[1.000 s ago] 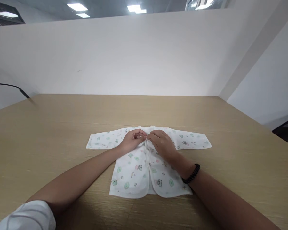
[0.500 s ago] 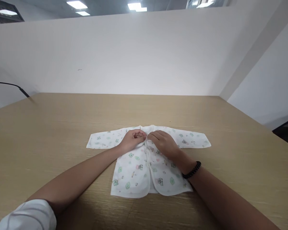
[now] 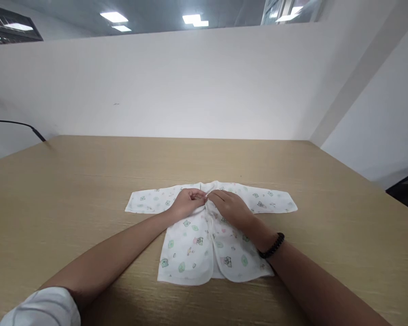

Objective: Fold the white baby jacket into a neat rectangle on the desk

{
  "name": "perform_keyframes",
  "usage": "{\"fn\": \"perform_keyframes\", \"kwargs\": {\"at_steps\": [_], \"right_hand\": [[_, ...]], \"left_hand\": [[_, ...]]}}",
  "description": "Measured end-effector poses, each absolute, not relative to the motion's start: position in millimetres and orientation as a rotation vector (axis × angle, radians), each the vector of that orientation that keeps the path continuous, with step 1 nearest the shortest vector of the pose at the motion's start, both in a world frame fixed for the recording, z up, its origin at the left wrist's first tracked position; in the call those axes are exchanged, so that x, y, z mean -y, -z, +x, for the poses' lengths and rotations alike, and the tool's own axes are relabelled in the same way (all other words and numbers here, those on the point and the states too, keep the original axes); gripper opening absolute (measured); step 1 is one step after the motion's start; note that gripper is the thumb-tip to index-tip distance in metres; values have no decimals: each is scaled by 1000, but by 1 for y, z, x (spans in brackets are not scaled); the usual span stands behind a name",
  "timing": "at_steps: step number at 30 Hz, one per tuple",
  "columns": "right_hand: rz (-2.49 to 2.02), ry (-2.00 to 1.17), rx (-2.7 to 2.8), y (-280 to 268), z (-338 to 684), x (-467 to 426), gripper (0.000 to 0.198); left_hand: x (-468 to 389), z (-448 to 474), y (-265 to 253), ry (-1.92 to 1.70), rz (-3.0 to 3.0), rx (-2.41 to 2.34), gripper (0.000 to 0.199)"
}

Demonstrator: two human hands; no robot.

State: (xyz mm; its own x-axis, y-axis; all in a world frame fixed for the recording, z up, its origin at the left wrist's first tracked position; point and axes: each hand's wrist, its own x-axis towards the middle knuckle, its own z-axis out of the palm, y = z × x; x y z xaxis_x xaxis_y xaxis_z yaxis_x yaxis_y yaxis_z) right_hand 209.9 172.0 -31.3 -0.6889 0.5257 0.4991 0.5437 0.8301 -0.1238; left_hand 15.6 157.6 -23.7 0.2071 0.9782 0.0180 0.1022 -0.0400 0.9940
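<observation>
A small white baby shirt (image 3: 190, 253) printed with green and pink animals lies face up, its sleeves spread out to both sides. Its front opening runs down the middle, with rounded lower corners slightly apart. Near the neckline my left hand (image 3: 187, 202) pinches the front edge with thumb and fingertips. My right hand (image 3: 231, 207), palm down, has its fingers closed on the same spot from the other side. The two sets of fingertips meet at the opening and hide the small part between them. A black beaded bracelet (image 3: 272, 246) circles my right wrist.
The shirt rests on a light wooden table (image 3: 88, 181). Behind it stands a white partition (image 3: 204, 86), joined by another white panel at the right. A black cable (image 3: 17, 122) reaches the table's far left corner. A dark object (image 3: 406, 190) is at the right edge.
The whole view has shifted slightly downward in the picture. Both hands stay at the neckline, with the fingertips a little closer together; the shirt lies as before.
</observation>
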Motion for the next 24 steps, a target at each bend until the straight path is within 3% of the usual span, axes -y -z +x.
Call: {"fn": "perform_keyframes", "kwargs": {"at_steps": [15,19,24], "right_hand": [[-933,-382,2213,32,208,-171,6],[-946,-399,2215,28,208,-168,11],[-920,-439,2205,26,207,-166,8]], "left_hand": [[-162,11,17,-867,1509,-1054,27],[-164,7,19,-874,1547,-951,34],[-165,4,18,-816,1634,-893,22]]}}
